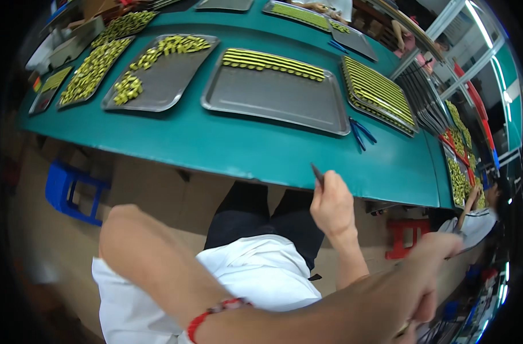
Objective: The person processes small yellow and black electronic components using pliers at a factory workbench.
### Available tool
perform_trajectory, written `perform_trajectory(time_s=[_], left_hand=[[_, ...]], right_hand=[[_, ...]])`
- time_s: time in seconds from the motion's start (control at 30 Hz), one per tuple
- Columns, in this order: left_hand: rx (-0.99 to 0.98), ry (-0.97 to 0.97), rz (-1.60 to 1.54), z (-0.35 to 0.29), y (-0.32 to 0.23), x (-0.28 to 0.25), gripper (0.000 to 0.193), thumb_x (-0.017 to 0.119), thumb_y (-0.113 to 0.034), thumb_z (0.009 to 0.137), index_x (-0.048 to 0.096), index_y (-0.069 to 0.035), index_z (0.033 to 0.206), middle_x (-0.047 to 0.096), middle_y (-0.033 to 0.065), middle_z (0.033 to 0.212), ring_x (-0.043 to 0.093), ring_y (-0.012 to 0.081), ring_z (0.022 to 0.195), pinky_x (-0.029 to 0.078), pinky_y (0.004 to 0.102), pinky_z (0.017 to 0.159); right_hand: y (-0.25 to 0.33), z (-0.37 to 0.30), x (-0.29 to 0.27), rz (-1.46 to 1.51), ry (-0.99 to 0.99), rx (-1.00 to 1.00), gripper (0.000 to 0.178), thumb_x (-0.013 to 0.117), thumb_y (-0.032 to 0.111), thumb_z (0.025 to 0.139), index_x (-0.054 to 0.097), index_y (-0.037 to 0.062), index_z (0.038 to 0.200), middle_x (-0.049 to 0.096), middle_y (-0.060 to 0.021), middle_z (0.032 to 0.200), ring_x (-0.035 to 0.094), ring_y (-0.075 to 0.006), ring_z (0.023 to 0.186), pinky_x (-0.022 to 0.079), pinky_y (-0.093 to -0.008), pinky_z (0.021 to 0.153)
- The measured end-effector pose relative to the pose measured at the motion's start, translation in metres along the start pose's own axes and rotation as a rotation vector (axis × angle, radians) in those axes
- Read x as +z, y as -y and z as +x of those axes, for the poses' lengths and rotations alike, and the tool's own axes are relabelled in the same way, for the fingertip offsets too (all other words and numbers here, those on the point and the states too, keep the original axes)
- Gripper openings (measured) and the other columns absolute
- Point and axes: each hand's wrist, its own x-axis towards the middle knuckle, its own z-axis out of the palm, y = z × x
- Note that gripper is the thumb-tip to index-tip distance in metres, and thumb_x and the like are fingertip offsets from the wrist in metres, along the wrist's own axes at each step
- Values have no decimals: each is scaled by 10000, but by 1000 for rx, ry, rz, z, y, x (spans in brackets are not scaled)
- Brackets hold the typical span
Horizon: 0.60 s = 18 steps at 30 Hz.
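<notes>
My right hand (334, 207) is closed round a slim dark pointed tool (316, 172), its tip toward the table's front edge; its exact kind is hidden by the fingers. My left arm, with a red bracelet (207, 320), crosses low in front of my body. At its end, on the lower right, my left hand (425, 286) is blurred with fingers bent together; what they hold, if anything, is too unclear to name. Ahead on the table is a grey metal tray (273, 106) with small yellow-green and dark pieces (273, 62) lined in rows along its far side.
Blue-handled pliers (362, 133) lie on the green table (244, 155). Right of them is a tray full of rowed pieces (379, 92); left, a tray of loose pieces (158, 86). A blue stool (75, 192) and a red stool (404, 236) stand below. Other people work nearby.
</notes>
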Motion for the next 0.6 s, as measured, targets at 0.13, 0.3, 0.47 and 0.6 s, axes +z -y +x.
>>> perform_trajectory(time_s=[0.13,0.3,0.47,0.6], left_hand=[[-193,60,-95,27,-22,-36,591,550,-6,879,330,83,1421,590,168,928,583,211,835,471,329,782],[166,35,304,41,3,-114,640,613,82,837,313,74,1403,657,200,904,706,290,895,421,530,1070],[241,-259,540,107,76,-191,711,516,164,835,260,12,1481,622,161,1122,611,274,1162,384,440,1105],[240,-224,661,134,109,-229,655,515,116,886,269,-5,1481,596,169,1153,579,280,1188,418,430,1058]], right_hand=[[5,1,-12,27,115,35,112,584,20,868,473,6,881,542,-206,842,553,-422,811,454,-503,685],[-15,35,-36,742,337,252,95,582,57,936,510,-4,948,530,-113,773,553,-213,653,463,-353,609],[-25,90,-27,1416,152,209,213,601,26,926,494,18,1110,549,-39,865,509,-76,728,425,-225,639],[-19,135,1,1497,246,168,498,634,-55,867,406,4,1306,586,-105,1108,605,-149,967,511,-281,789]])
